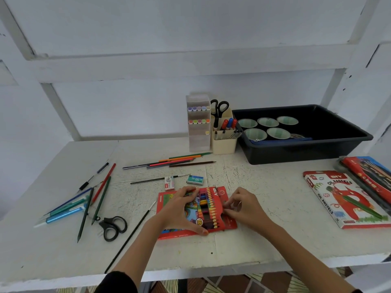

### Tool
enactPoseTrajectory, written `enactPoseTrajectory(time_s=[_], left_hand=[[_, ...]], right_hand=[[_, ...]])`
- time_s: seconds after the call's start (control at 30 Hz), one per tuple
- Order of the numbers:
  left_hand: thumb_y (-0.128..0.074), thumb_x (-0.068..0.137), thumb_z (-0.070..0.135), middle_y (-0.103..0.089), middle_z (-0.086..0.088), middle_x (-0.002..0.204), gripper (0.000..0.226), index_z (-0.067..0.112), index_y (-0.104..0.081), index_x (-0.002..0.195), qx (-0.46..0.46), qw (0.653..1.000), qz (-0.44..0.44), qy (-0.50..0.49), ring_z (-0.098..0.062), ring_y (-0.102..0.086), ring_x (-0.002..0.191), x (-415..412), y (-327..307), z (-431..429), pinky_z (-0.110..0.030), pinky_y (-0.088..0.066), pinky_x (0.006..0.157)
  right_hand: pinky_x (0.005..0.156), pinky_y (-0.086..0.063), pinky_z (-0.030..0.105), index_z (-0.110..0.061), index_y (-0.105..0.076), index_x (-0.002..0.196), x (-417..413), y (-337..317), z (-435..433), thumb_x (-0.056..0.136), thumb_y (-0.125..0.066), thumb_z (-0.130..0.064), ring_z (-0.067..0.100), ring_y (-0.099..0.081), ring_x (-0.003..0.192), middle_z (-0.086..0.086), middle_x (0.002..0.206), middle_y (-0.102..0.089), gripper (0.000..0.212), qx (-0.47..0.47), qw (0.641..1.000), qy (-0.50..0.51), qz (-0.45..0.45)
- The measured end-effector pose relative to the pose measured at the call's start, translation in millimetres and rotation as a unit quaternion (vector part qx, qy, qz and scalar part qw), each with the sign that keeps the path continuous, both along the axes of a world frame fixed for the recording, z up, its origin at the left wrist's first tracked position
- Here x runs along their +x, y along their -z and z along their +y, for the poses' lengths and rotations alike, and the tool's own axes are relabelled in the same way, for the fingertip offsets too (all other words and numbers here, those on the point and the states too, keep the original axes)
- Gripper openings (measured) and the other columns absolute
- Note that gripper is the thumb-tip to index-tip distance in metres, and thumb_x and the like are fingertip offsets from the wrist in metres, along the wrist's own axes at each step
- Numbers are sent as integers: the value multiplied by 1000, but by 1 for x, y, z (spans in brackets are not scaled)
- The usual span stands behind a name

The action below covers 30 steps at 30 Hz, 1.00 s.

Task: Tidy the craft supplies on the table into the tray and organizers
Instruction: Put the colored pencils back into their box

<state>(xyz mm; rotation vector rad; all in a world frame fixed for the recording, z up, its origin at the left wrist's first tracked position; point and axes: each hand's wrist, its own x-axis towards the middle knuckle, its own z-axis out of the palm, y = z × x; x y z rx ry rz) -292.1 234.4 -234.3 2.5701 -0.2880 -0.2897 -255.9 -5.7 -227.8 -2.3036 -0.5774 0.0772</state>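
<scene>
Head view: a flat red cardboard crayon box (212, 210) lies near the white table's (264, 242) front edge. The left hand (182, 210) presses it, fingers spread; the right hand's (243, 208) curled fingers pinch its right flap. Bare tabletop separates it from the black plastic tray (306, 154).

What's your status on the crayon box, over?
Left hand pressing crayon box; right hand fingers pinching its right edge. Box on table, not yet in tray. Nothing in the way.
</scene>
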Motion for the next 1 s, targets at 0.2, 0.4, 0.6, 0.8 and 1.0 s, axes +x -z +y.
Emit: enactPoseTrajectory(time_s=[0.2, 0.4, 0.6, 0.8, 1.0], left_hand=[[-65, 43, 85, -10, 20, 148, 128, 32, -17, 149, -3, 1000, -1, -7, -8, -15, 139, 0, 2, 0, -39, -31, 113], [-63, 43, 85, -9, 18, 149, 127, 32, -16, 149, 2, 1000, -7, -6, -8, -15, 138, 0, 2, 0, -38, -30, 114], [-63, 44, 85, -8, 20, 149, 127, 32, -16, 149, 1, 1000, -5, -5, -8, -13, 139, 0, 2, 0, -38, -29, 114], [-69, 48, 79, -7, 22, 148, 125, 30, -15, 150, 0, 1000, 4, -2, -8, -11, 139, 2, 0, 1, -39, -27, 115], [-71, 50, 76, -9, 19, 149, 123, 29, -15, 150, 1, 1000, 0, -6, -9, -13, 139, 4, -1, 1, -38, -27, 115]], right_hand=[[66, -40, 10, -18, -59, 73, -3, 12, 21, 76, -74, -15, 7, -54, 75, -4, 81, -58, 16, 8, 999, 23, -35], [69, -39, 10, -10, -60, 81, -5, 21, 30, 75, -75, -15, 8, -51, 81, -5, 86, -52, 17, 39, 995, 65, -60], [64, -44, 6, -11, -63, 88, 0, 8, 23, 76, -73, -11, 7, -56, 76, -2, 88, -60, 15, 1, 1000, 17, 0], [66, -50, 13, -13, -70, 92, 33, -28, 10, 87, -57, -1, 7, -59, 87, -4, 90, -62, 19, -54, 994, -21, 96], [74, -47, 17, -6, -71, 96, 89, -40, 45, 87, -52, 3, 10, -61, 85, 8, 99, -70, 23, -15, 999, 32, 15]])
